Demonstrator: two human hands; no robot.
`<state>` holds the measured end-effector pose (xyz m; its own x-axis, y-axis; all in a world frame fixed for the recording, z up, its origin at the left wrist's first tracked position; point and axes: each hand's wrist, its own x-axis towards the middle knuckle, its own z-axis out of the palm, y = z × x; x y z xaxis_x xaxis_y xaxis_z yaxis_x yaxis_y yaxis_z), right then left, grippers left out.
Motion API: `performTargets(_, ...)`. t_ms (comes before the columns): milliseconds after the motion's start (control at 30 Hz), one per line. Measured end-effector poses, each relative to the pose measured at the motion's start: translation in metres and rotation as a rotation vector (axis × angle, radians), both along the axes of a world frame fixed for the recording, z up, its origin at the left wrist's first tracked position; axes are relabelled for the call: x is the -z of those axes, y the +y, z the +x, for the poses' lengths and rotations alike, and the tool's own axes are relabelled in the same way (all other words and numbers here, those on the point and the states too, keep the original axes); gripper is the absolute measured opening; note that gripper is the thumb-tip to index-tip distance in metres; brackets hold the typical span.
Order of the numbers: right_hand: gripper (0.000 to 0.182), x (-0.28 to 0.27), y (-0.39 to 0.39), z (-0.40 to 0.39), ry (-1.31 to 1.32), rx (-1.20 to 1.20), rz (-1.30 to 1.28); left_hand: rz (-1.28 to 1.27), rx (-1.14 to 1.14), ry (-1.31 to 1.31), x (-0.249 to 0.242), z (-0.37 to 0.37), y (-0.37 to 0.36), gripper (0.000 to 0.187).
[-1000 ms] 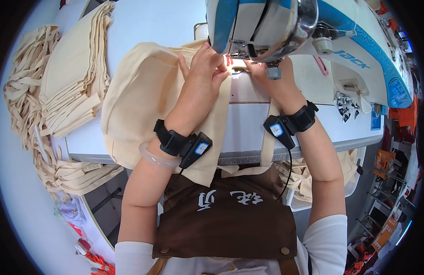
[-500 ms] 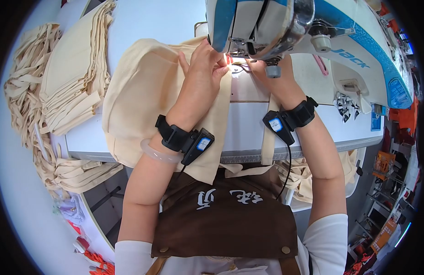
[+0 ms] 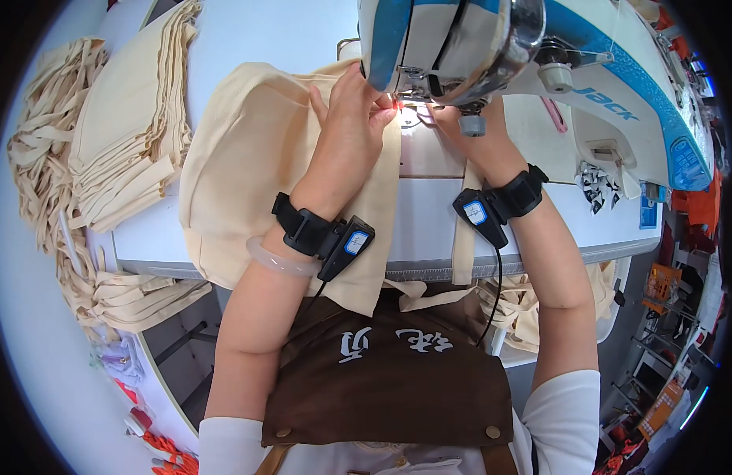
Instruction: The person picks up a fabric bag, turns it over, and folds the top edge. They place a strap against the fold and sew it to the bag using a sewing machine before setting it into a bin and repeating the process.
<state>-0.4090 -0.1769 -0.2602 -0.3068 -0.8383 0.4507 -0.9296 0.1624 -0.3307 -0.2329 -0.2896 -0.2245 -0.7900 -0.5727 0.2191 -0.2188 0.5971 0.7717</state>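
Observation:
In the head view, a cream cloth piece (image 3: 247, 158), perhaps a bag body, lies left of the sewing machine (image 3: 461, 47) and hangs over the table's front edge. My left hand (image 3: 348, 119) rests on it, thumb and forefinger pinched at the cloth edge beside the lit needle area. Its other fingers are partly spread. On the needle's right, my right hand (image 3: 481, 138) reaches beneath the machine head, which hides most of its fingers. A narrow cream strap (image 3: 463, 245) runs down from under that hand over the table edge. Whether the fingers grip the strap is hidden.
Stacked cream cloth panels (image 3: 132, 103) and a heap of straps (image 3: 53, 158) lie to the left. More cream cloth (image 3: 524, 309) sits below the table at right. Pink-handled tweezers or snips (image 3: 554, 115) and a patterned scrap bundle (image 3: 597, 186) are near the machine base.
My left hand and forearm have shifted slightly to the right, and the cloth has moved a little with them. My right hand stays nearly in place.

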Motion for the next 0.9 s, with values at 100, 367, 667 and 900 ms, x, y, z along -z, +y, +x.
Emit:
performTargets(100,0.010,0.005,-0.003,-0.001,-0.070,-0.024,-0.126,-0.011,0.000,0.022,0.004,-0.001,-0.001,0.029)
performTargets(367,0.008,-0.014,0.001,0.006,-0.214,0.003,-0.075,-0.076,0.023,-0.004,0.004,-0.005,-0.007,0.049)
performTargets(667,0.016,-0.013,-0.006,0.010,-0.095,0.023,-0.108,-0.120,0.019,0.061,0.014,-0.005,-0.009,0.055)
performTargets(900,0.018,-0.015,-0.006,0.013,-0.176,0.044,-0.092,-0.020,0.037,-0.019,0.012,-0.005,-0.014,0.056)
